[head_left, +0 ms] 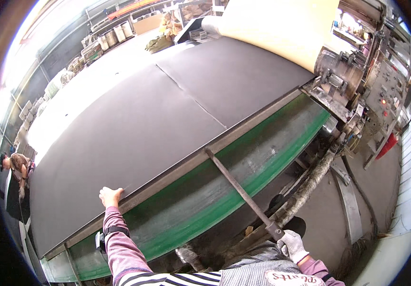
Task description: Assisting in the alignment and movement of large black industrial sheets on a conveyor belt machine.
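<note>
A broad dark grey sheet [119, 124], smooth like rubber, stretches across the long machine bed before me. My left hand [110, 196], bare, rests at its near edge with the thumb out to the side. It holds nothing that I can see. A long metal bar [239, 187] runs from the bed's near rail toward my body and ends in a thicker collar. My right hand [292, 246], in a pale knit glove, is closed at that collar end; its fingertips are partly hidden. A raised seam [190, 96] crosses the sheet.
Below the rail runs a green metal side panel [258, 164]. A large yellowish roll [282, 28] stands at the far end, beside a roller drive [341, 71] and control panel [387, 90]. Another person [19, 169] bends at the sheet's far left. A wrapped pipe [305, 186] lies low to my right.
</note>
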{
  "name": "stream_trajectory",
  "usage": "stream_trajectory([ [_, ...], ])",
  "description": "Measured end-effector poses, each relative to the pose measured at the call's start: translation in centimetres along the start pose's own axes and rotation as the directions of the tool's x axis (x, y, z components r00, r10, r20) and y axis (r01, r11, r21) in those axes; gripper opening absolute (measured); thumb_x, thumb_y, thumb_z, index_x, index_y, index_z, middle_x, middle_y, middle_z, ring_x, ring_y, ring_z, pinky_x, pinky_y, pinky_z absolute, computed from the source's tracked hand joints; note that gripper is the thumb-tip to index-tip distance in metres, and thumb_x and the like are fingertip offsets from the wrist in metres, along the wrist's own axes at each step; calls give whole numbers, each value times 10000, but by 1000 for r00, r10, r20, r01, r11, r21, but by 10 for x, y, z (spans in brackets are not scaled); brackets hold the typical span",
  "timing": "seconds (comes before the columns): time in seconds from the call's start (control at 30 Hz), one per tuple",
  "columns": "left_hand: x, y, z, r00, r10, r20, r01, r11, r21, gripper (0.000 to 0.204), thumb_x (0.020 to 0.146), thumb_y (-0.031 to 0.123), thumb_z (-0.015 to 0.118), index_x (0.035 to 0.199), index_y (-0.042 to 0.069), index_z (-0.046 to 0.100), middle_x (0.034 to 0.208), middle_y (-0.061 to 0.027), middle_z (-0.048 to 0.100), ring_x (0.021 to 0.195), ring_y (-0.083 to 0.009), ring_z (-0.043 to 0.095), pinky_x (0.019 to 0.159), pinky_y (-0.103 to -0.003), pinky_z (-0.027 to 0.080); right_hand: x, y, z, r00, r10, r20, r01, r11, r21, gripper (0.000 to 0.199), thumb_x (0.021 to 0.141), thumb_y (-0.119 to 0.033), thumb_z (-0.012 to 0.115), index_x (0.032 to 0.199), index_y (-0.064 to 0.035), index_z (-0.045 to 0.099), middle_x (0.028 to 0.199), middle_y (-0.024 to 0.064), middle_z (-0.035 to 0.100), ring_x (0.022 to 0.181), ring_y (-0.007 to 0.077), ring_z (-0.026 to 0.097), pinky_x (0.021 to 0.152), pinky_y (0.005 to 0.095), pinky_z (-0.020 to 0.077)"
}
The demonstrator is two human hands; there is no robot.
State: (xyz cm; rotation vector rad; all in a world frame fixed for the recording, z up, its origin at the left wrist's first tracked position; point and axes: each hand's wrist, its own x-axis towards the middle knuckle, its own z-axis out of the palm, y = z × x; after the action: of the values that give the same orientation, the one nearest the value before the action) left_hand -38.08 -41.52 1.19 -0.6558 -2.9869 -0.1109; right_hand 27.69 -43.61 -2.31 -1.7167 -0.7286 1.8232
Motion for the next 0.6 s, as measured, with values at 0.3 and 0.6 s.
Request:
stream_trajectory([
  [0.3, -19, 101, 27, 921, 389, -14, -387, 912, -135, 606, 693, 496, 701, 996, -16, 584, 1052, -219, 572, 1052, -354, 535, 909, -417, 443, -2, 12, -10, 1000, -4, 9, 3, 988, 151, 178, 878, -230, 561, 883, -64, 624, 637, 34, 598, 405, 78, 479, 353, 215, 352],
  [0.6, 30, -26, 56, 911, 293, -289, -237, 948, 213, 491, 940, 420, 440, 758, 22, 662, 784, -169, 653, 812, -333, 627, 728, -426, 500, -7, 7, -16, 996, -5, 92, -11, 985, 170, 178, 886, -245, 590, 906, -78, 648, 639, 34, 609, 398, 83, 469, 346, 217, 325],
])
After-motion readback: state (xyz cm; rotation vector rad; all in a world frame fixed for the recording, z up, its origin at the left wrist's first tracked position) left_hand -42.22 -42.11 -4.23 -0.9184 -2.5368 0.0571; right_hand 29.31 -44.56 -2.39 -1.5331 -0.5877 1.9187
